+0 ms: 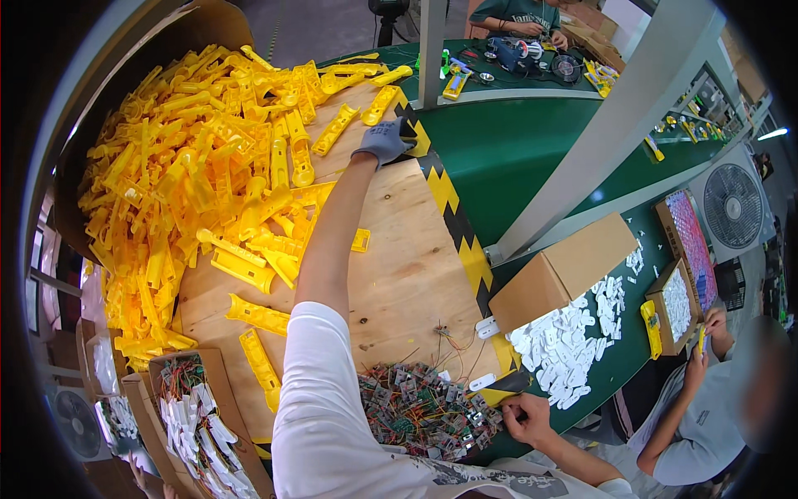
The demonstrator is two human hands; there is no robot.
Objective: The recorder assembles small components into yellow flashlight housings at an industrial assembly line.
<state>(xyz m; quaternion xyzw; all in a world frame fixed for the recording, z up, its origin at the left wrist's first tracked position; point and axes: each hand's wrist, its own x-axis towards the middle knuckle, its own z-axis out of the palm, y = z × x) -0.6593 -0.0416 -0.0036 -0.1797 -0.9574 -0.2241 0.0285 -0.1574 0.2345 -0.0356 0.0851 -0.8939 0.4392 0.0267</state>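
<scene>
My left hand [386,142], in a grey glove with dark fingertips, reaches across the wooden board [407,241] to its striped far edge. Its fingers look apart, and I see nothing held in them. Just beyond it lies a yellow plastic casing [379,106], with another yellow casing [336,130] to its left. My bare right hand [528,419] rests at the near right corner, fingers curled together; whatever they pinch is hidden. Beside it lies a heap of small circuit boards with wires [424,412]. Two white oval covers sit close by, one white cover [482,382] nearest that hand.
A large pile of yellow casings [191,166] fills the left. An open cardboard box [565,266] spills white plastic parts [565,358] on the green surface. A grey metal post [598,133] rises at right. Co-workers sit at far top and right. A box of wired white parts [204,424] stands lower left.
</scene>
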